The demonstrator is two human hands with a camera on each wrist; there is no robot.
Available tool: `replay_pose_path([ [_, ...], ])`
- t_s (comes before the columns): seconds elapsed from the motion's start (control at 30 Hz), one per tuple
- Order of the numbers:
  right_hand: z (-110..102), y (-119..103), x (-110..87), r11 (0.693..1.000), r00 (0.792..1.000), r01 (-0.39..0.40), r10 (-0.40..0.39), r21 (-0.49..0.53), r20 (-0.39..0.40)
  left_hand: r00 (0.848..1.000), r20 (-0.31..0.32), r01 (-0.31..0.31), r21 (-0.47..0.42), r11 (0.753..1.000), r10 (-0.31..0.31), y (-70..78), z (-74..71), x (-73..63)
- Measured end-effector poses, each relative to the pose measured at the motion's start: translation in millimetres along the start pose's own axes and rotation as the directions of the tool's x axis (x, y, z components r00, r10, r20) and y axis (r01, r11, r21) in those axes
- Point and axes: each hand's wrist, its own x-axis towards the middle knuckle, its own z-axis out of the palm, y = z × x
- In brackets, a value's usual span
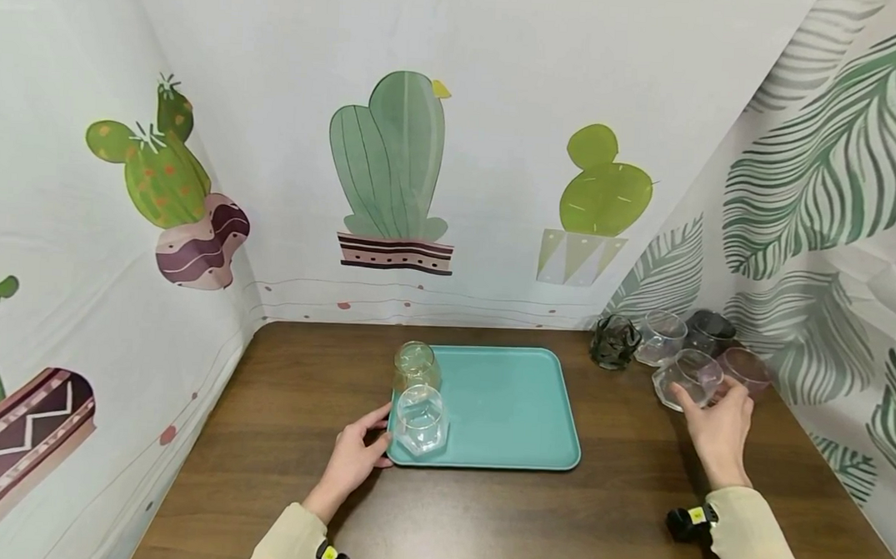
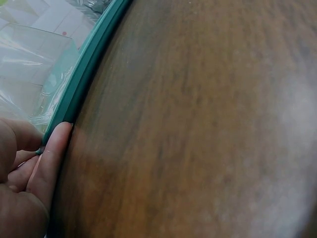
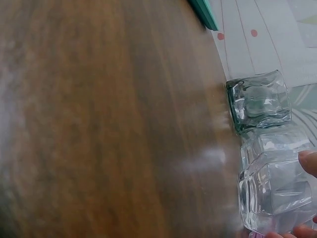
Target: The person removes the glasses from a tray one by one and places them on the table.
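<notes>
My left hand [image 1: 356, 452] grips the left edge of a turquoise tray [image 1: 506, 407], near its front corner; the left wrist view shows the thumb along the rim [image 2: 74, 94]. On the tray's left side stand a yellowish glass [image 1: 417, 363] and, in front of it, a clear faceted glass [image 1: 422, 424]. At the far right of the table, my right hand [image 1: 719, 431] holds another clear faceted glass [image 1: 685, 380] between thumb and fingers. That glass [image 3: 277, 193] fills the lower right of the right wrist view, with the fingers partly cut off.
Around the held glass stand a dark green glass [image 1: 614, 343], a clear glass [image 1: 660, 335], a dark grey glass [image 1: 711, 328] and a pinkish glass [image 1: 748, 369]. The wooden table [image 1: 475, 518] meets cactus-printed cloth [image 1: 492, 302] at the back and sides.
</notes>
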Motion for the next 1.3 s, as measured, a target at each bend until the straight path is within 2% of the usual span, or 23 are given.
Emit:
replay_pose_path([
  [0.13,-1,0,-0.7,1.000,1.000,0.017,-0.017,0.005,0.002,1.000,-0.015,0.005,0.018,1.000,-0.005,-0.1,1.4,-0.1],
  [0.33,-4,-2,-4.6,0.999,0.999,0.032,-0.032,0.020,-0.006,1.000,0.009,0.001,-0.006,1.000,-0.001,1.2,-0.9,-1.7],
  [0.5,-7,-7,-10.9,0.999,0.999,0.038,-0.038,0.018,-0.037,1.000,0.028,-0.003,-0.039,0.999,0.004,1.7,-2.7,-2.6],
  [0.73,-11,-23,-23.2,0.996,0.994,0.066,-0.060,0.055,-0.090,1.000,0.030,-0.006,-0.035,0.999,0.007,2.6,-3.2,-1.9],
  [0.97,-8,-47,-38.6,0.989,0.995,0.089,-0.084,0.120,-0.050,1.000,0.012,0.002,-0.020,1.000,-0.002,-0.3,-2.1,-0.2],
  [1.3,4,-82,-61.8,0.963,0.981,0.171,-0.185,0.208,0.052,0.999,0.033,0.000,-0.024,1.000,0.000,0.1,-3.5,-1.3],
])
